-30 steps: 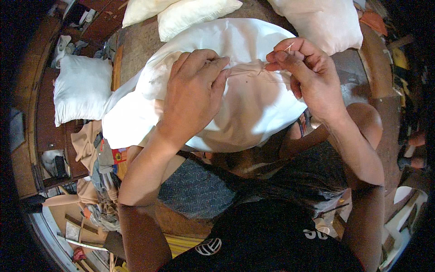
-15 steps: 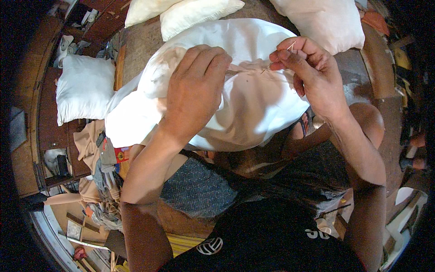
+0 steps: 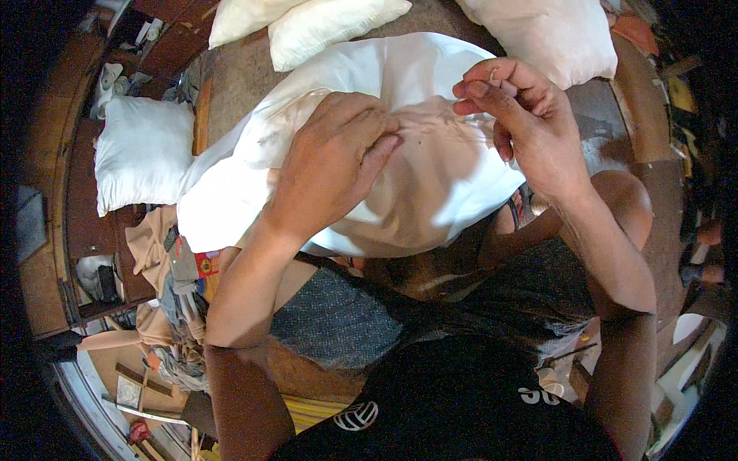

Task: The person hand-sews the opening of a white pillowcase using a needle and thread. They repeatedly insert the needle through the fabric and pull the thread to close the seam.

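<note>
White cushion sits just ahead of the lap. Left hand palm-down over it, thumb off fingers, can't tell if gripping; blocks part of it. Right hand raised, thumb near index, hold unclear. Cream pillow beyond, square pillow left.

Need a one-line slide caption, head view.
Bare left hand and right hand over puckered white fabric, with plump white pillows around it.

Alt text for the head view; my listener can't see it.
Person's left hand at the creased middle of a large white fabric bundle, right hand facing it, fingers bent. White pillows are beyond and to the left.
</note>
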Demonstrator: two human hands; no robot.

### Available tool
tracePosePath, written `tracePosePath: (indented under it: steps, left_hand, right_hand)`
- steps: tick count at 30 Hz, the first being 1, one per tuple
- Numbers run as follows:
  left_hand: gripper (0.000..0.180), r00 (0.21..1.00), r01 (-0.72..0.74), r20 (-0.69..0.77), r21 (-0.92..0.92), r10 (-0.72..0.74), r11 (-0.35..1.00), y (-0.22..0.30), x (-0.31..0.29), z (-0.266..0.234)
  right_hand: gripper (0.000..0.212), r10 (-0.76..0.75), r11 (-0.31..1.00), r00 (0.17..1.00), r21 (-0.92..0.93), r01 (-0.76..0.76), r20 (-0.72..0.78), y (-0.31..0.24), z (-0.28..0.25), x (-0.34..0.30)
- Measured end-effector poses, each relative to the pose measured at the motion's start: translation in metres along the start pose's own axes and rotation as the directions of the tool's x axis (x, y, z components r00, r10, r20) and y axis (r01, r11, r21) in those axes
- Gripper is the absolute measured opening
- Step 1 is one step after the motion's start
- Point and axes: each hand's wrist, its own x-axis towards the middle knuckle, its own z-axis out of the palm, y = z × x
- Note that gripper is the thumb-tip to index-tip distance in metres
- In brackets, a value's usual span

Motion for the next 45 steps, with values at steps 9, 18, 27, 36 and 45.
tracePosePath:
  steps: [9,18,27,36,45]
  left_hand:
    - [0.008,1.000,-0.006,-0.001,-0.026,0.006,1.000,-0.001,-0.002,0.000]
    - [0.013,0.995,0.073,0.065,0.076,-0.078,0.994,0.006,-0.005,-0.005]
    - [0.014,0.999,0.038,0.011,0.044,-0.039,0.998,0.000,-0.007,0.000]
    - [0.012,0.996,0.083,0.040,0.038,-0.085,0.996,0.002,-0.004,-0.002]
    - [0.013,0.996,0.090,0.028,-0.010,-0.090,0.996,0.001,-0.005,-0.002]
  right_hand:
    - [0.022,0.027,1.000,0.997,-0.013,-0.028,-0.072,-0.006,0.023,-0.008]
    - [0.025,-0.008,1.000,0.994,0.026,0.011,-0.107,0.004,0.037,-0.012]
    - [0.023,0.024,1.000,0.993,-0.003,-0.025,-0.116,0.007,0.038,-0.012]
    - [0.023,0.005,0.999,0.992,-0.051,-0.012,-0.124,0.009,0.040,-0.014]
    - [0.025,0.017,0.998,0.993,-0.052,-0.023,-0.119,0.010,0.043,-0.013]
